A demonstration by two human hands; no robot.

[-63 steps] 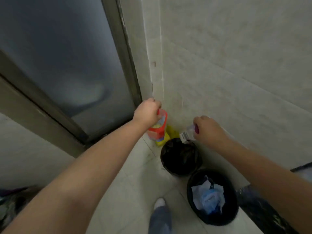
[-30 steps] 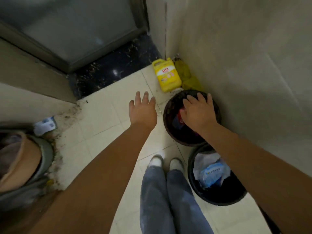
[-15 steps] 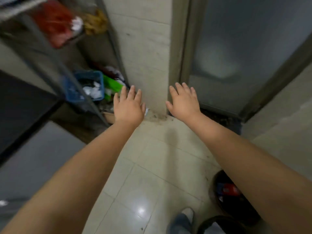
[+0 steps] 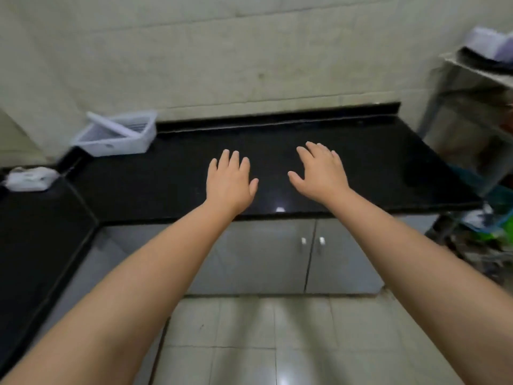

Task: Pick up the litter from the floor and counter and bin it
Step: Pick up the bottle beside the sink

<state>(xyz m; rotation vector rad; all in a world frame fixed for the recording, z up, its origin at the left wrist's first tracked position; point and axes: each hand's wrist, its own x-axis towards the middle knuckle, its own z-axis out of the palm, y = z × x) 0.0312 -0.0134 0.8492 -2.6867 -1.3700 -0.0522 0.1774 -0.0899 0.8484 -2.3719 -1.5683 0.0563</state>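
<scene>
I face a black L-shaped counter [image 4: 347,162]. My left hand [image 4: 230,182] and my right hand [image 4: 319,170] are stretched out side by side over its middle, palms down, fingers spread, both holding nothing. A crumpled white item [image 4: 27,178], possibly litter, lies on the counter's left wing, well left of my left hand. No bin is in view.
A white plastic basket [image 4: 116,132] sits at the back left corner of the counter. Grey cabinet doors [image 4: 277,254] with small handles run below the counter. A metal shelf rack [image 4: 477,140] with clutter stands at the right. Pale floor tiles [image 4: 263,343] lie underfoot.
The view has swung from the bins by the door, past the shelf rack, to the counter. My hands dropped the red packet and wrapper into the bin earlier and are now empty and spread.
</scene>
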